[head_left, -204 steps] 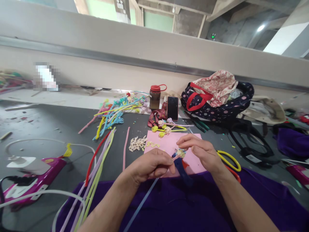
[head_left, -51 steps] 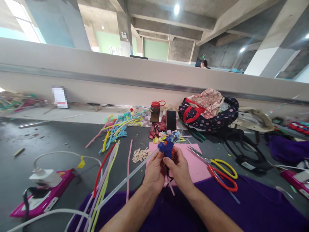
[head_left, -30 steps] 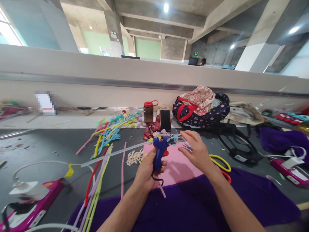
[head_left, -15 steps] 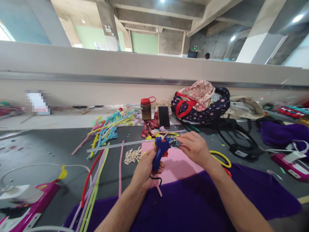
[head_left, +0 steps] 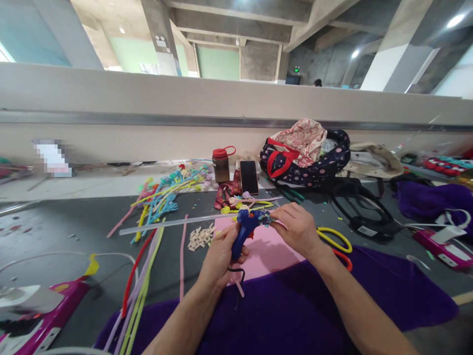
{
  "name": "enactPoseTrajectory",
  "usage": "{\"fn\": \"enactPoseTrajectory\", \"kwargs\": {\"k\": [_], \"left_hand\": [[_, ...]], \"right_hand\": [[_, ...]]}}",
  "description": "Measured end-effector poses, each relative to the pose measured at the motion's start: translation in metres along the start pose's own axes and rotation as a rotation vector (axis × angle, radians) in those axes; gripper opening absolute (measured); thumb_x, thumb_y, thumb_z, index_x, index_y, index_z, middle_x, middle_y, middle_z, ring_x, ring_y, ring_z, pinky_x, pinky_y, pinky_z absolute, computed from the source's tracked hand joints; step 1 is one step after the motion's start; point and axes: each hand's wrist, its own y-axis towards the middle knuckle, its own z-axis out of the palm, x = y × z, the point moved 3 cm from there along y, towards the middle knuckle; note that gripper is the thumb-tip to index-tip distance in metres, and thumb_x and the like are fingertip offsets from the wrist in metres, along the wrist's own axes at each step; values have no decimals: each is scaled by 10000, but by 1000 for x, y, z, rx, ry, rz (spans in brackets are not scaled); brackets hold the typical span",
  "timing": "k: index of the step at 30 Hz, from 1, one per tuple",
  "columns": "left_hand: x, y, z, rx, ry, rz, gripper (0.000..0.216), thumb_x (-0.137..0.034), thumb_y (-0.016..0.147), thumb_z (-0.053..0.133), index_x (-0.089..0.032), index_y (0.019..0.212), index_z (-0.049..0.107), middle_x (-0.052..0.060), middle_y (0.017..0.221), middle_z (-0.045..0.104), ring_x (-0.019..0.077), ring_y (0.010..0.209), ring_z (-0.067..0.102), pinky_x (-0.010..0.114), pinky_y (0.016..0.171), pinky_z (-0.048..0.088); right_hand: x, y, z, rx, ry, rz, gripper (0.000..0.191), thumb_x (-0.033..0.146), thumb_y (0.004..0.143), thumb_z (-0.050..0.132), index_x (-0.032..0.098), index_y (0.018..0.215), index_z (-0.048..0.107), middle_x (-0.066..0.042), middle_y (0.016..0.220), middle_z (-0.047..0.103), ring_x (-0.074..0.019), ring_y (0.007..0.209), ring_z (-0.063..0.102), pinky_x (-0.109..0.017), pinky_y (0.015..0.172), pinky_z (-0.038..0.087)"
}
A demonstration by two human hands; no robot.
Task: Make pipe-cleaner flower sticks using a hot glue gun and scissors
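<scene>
My left hand (head_left: 220, 257) grips the handle of a blue glue gun (head_left: 242, 229), held above a pink sheet (head_left: 268, 249). A long clear glue stick (head_left: 173, 224) juts from the gun's back toward the left. My right hand (head_left: 295, 228) pinches a small multicoloured pipe-cleaner flower (head_left: 264, 217) right at the gun's nozzle. A pink stem (head_left: 238, 286) hangs below my left hand.
Long pipe cleaners (head_left: 142, 283) lie at the left, small beige pieces (head_left: 199, 237) beside the pink sheet. Yellow and red scissors (head_left: 337, 244) lie at the right. A brown bottle (head_left: 220, 165), phone (head_left: 249, 176) and dotted bag (head_left: 308, 160) stand behind. Purple cloth (head_left: 281, 315) covers the front.
My right hand left the gun, reached toward the scissors side, then came back pinching the flower at the nozzle. My left hand took the gun's handle and turned it level.
</scene>
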Motion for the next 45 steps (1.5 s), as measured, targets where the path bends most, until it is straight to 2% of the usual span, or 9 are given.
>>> {"fn": "enactPoseTrajectory", "kwargs": {"k": [7, 9, 13, 18, 23, 27, 32, 37, 45], "left_hand": [[1, 2, -1, -36, 3, 2, 323, -465, 711, 621, -155, 800, 620, -21, 509, 587, 70, 352, 492, 144, 320, 355], [1, 2, -1, -24, -17, 5, 312, -455, 711, 623, -160, 813, 616, -9, 582, 625, 68, 367, 502, 148, 320, 354], [0, 2, -1, -4, 4, -1, 326, -463, 719, 612, -155, 826, 618, 9, 621, 651, 62, 353, 488, 151, 314, 341], [1, 0, 0, 16, 66, -30, 377, -513, 740, 567, -150, 832, 614, -19, 428, 564, 67, 302, 447, 144, 316, 320], [5, 3, -3, 43, 97, -60, 442, -564, 724, 550, -146, 855, 609, -8, 408, 558, 71, 297, 437, 124, 287, 213], [8, 5, -3, 22, 77, -52, 443, -545, 705, 578, -150, 903, 601, -19, 403, 552, 76, 299, 439, 135, 298, 259], [6, 4, -1, -31, 32, -12, 366, -487, 715, 596, -166, 892, 584, -39, 405, 539, 76, 303, 438, 148, 316, 322], [0, 5, -4, -72, -96, 26, 280, -418, 717, 628, -194, 864, 550, -64, 478, 523, 69, 353, 469, 135, 313, 337], [-4, 6, -7, -124, -194, -14, 207, -348, 756, 611, -198, 871, 526, -59, 533, 512, 63, 357, 468, 130, 292, 331]], "right_hand": [[2, -2, 1, 6, 88, 54, 118, 140, 821, 541, 186, 738, 611, -35, 718, 628, -173, 727, 544, -301, 680, 413], [0, -2, -1, -28, 147, 107, 81, 140, 805, 555, 182, 839, 614, -46, 786, 635, -185, 770, 551, -313, 703, 427], [-3, -4, -1, -12, 206, 96, 257, 177, 794, 602, 195, 1050, 599, -67, 961, 637, -209, 875, 554, -341, 764, 441], [-3, -6, 4, -14, 163, 75, 120, 196, 840, 566, 202, 935, 640, -57, 903, 657, -199, 837, 562, -332, 740, 438], [-4, -6, 8, 13, 121, 57, 84, 147, 826, 544, 183, 812, 619, -41, 797, 653, -175, 763, 561, -300, 704, 428], [-4, -4, 11, 18, 92, 96, 97, 104, 777, 533, 176, 740, 585, -41, 716, 614, -185, 722, 547, -303, 671, 410], [20, -8, 13, 5, 95, 132, 100, 128, 793, 515, 182, 721, 556, -32, 688, 592, -172, 673, 533, -295, 642, 403], [50, -14, 15, 78, 184, -47, 126, 160, 864, 486, 183, 804, 594, -47, 766, 634, -172, 743, 564, -305, 694, 418], [15, -15, 14, 13, 313, 164, 120, 120, 821, 521, 189, 724, 534, -14, 707, 579, -142, 654, 538, -258, 585, 420]]}}
